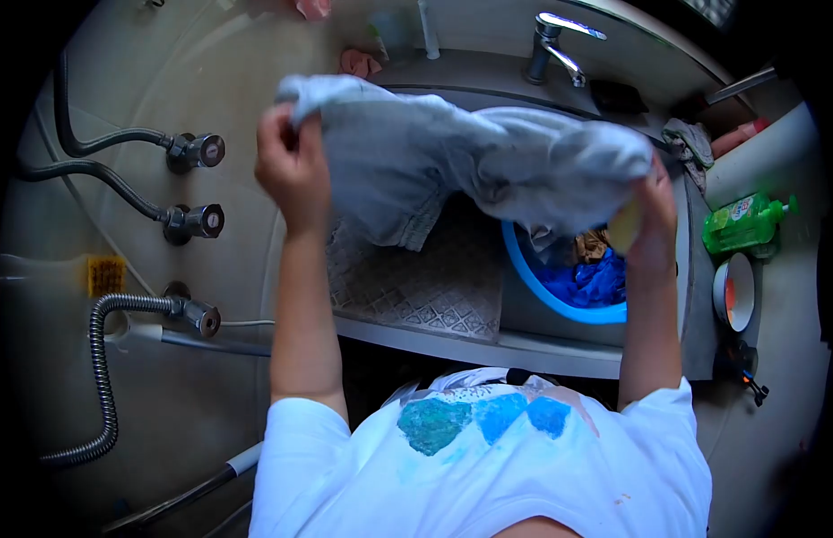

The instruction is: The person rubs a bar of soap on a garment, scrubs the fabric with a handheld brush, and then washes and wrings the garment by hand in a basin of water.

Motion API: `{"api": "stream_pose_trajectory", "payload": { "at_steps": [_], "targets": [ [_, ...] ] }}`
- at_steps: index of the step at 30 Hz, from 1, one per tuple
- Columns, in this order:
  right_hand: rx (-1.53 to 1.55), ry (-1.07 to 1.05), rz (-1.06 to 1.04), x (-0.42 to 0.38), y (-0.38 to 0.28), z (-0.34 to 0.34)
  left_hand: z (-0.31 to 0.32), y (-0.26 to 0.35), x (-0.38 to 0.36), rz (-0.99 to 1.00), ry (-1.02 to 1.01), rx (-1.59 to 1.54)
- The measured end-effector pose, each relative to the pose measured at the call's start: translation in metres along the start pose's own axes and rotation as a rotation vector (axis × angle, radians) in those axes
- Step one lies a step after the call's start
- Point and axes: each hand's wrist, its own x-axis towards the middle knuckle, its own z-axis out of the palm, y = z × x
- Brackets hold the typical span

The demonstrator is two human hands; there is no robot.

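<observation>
A light grey garment (389,148), bunched and slightly blurred, stretches between my two hands above the sink. My left hand (293,170) pinches its left end, fingers closed on the cloth. At the other end, my right hand (654,215) grips the bunched fabric, and a pale yellow block (623,226), perhaps a bar of soap, shows against its palm. One gathered edge of the garment hangs over the ridged washboard surface (434,291). Below my right hand, a blue basin (560,305) holds blue cloth (588,280) and a brown piece (593,244); the garment covers part of it.
A chrome faucet (546,49) rises behind the sink. To the right are a green pump bottle (743,224), a white bowl (734,291) and a crumpled cloth (690,148). Valves (197,152) with hoses and a yellow brush (106,275) line the left wall.
</observation>
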Motion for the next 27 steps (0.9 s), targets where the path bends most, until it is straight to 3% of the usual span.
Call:
{"api": "stream_pose_trajectory", "payload": {
  "at_steps": [2,4,5,6,8,9,10,11,12,14,16,18,19,20,23,26,27],
  "targets": [
    [-0.02,-0.09,0.165,-0.033,0.019,-0.009,-0.031,-0.003,-0.048,-0.009,-0.049,0.067],
    [-0.35,-0.432,0.472,-0.066,0.045,-0.038,-0.065,-0.011,-0.107,-0.123,-0.114,0.186],
    [-0.655,-0.695,0.459,-0.071,0.046,-0.032,-0.088,-0.017,-0.132,-0.085,-0.233,0.32],
    [-0.96,-0.963,0.433,-0.073,0.045,-0.027,-0.101,-0.016,-0.154,-0.168,-0.252,0.381],
    [-0.989,-0.945,0.481,-0.066,0.048,-0.026,-0.117,-0.015,-0.173,0.016,-0.438,0.567],
    [-1.021,-0.922,0.518,-0.059,0.051,-0.025,-0.117,-0.012,-0.176,-0.033,-0.481,0.507],
    [-1.017,-0.83,0.304,-0.048,0.065,-0.032,-0.114,-0.007,-0.177,-0.08,-0.521,0.444],
    [-1.068,-0.667,0.313,-0.033,0.067,-0.019,-0.111,0.001,-0.174,-0.044,-0.614,0.469],
    [-1.075,-0.546,0.19,-0.018,0.083,-0.014,-0.103,0.001,-0.177,-0.05,-0.607,0.473],
    [-0.997,-0.353,0.031,0.005,0.119,0.016,-0.089,-0.002,-0.186,-0.083,-0.776,0.356],
    [-0.898,-0.302,-0.128,0.01,0.167,0.054,-0.088,-0.012,-0.201,-0.066,-0.716,0.413],
    [-0.843,-0.445,-0.229,-0.01,0.215,0.086,-0.088,-0.017,-0.207,-0.045,-0.656,0.472],
    [-0.85,-0.739,-0.216,-0.025,0.229,0.092,-0.09,-0.018,-0.208,-0.035,-0.563,0.453],
    [-1.053,-0.93,-0.307,-0.047,0.244,0.092,-0.091,-0.02,-0.209,-0.024,-0.477,0.431],
    [-1.283,-0.854,-0.196,-0.022,0.242,0.068,-0.091,-0.022,-0.205,-0.047,-0.451,0.436],
    [-1.371,-0.603,-0.327,-0.001,0.263,0.057,-0.09,-0.02,-0.203,-0.056,-0.478,0.425],
    [-1.403,-0.546,-0.226,0.003,0.266,0.056,-0.089,-0.021,-0.202,-0.047,-0.481,0.431]
  ]
}}
